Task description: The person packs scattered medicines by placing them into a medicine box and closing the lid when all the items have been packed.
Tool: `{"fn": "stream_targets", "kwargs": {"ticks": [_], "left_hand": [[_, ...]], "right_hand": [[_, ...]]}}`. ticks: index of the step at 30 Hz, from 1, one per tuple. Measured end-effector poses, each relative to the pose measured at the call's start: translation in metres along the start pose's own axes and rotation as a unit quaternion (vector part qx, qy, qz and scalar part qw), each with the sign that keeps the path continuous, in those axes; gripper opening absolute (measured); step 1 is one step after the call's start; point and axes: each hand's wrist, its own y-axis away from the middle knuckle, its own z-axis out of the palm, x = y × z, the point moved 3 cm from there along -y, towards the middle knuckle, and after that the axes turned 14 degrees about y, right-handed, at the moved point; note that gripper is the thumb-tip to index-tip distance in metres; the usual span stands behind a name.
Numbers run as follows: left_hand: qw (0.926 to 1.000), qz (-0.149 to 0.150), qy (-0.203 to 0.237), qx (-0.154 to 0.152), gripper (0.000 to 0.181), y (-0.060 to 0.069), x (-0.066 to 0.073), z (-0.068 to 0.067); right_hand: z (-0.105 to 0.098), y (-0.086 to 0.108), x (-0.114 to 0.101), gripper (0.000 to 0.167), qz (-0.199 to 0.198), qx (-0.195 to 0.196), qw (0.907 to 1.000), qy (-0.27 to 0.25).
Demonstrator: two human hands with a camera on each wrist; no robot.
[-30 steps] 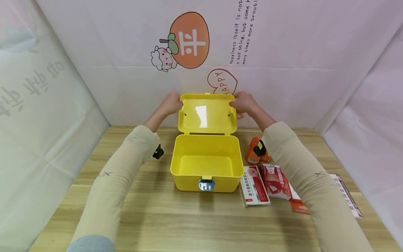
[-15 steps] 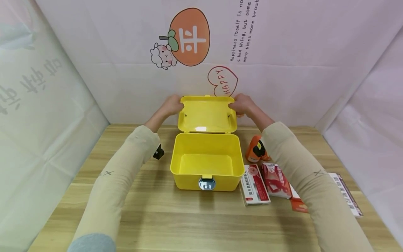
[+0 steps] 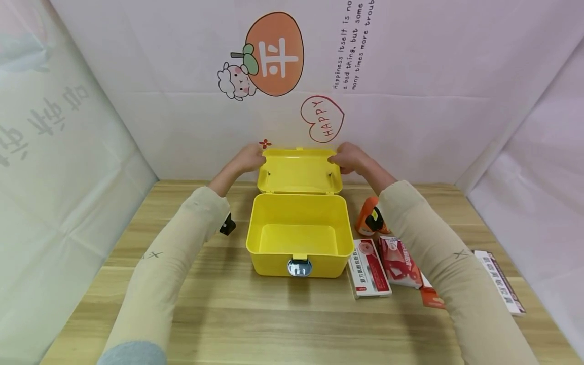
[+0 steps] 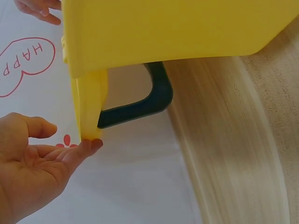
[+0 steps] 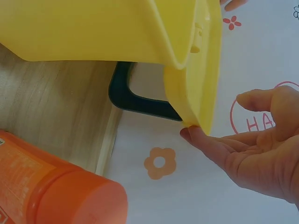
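A yellow storage box point(image 3: 298, 265) stands on the table with its lid point(image 3: 298, 172) tipped back on the hinges toward the wall. My left hand point(image 3: 249, 158) is at the lid's left end; in the left wrist view its fingertips point(image 4: 96, 143) touch the lid's edge while the thumb stays apart. At the other end, my right hand point(image 3: 350, 158) supports the lid with its fingertips point(image 5: 198, 133), thumb also off the plastic. A dark green handle point(image 4: 161, 91) sticks out behind the lid. No contents show inside the box.
Right of the box lie a white-and-red medicine box point(image 3: 370, 268), a red box point(image 3: 399, 262) and a white printed pack point(image 3: 499, 281), partly near my sleeve. An orange bottle point(image 5: 70, 191) is by the right forearm. A printed cloth wall point(image 3: 401, 132) rises close behind the lid.
The lid has tilted farther back, so its top edge sits lower in the head view. Both hands have moved down with it, and the box body stays in place.
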Motion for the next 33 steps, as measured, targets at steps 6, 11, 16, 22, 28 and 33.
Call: {"fn": "stream_targets", "kwargs": {"ticks": [6, 11, 16, 22, 28, 33], "left_hand": [[0.9999, -0.008, -0.008, -0.013, 0.033, 0.002, -0.006, 0.001], [0.9997, 0.006, -0.012, -0.019, 0.032, 0.006, -0.006, 0.000], [0.9995, 0.020, -0.008, -0.021, 0.032, 0.009, -0.004, -0.002], [0.9994, 0.020, -0.024, -0.017, 0.028, 0.012, -0.004, -0.004], [0.9994, 0.019, -0.026, -0.013, 0.019, 0.021, 0.001, -0.006], [0.9991, 0.035, -0.021, -0.013, 0.021, 0.030, 0.003, -0.007]], "right_hand": [[0.002, 0.004, 0.003, 0.060, -0.012, -0.033, 0.9990, -0.028], [0.000, 0.006, 0.000, 0.060, -0.027, -0.041, 0.9986, -0.018], [-0.003, 0.009, -0.002, 0.060, -0.035, -0.041, 0.9985, -0.001], [-0.006, 0.013, 0.000, 0.059, -0.040, -0.039, 0.9983, 0.013], [-0.009, 0.018, 0.002, 0.060, -0.051, -0.032, 0.9978, 0.027], [-0.011, 0.023, 0.004, 0.061, -0.061, -0.028, 0.9974, 0.024]]}}
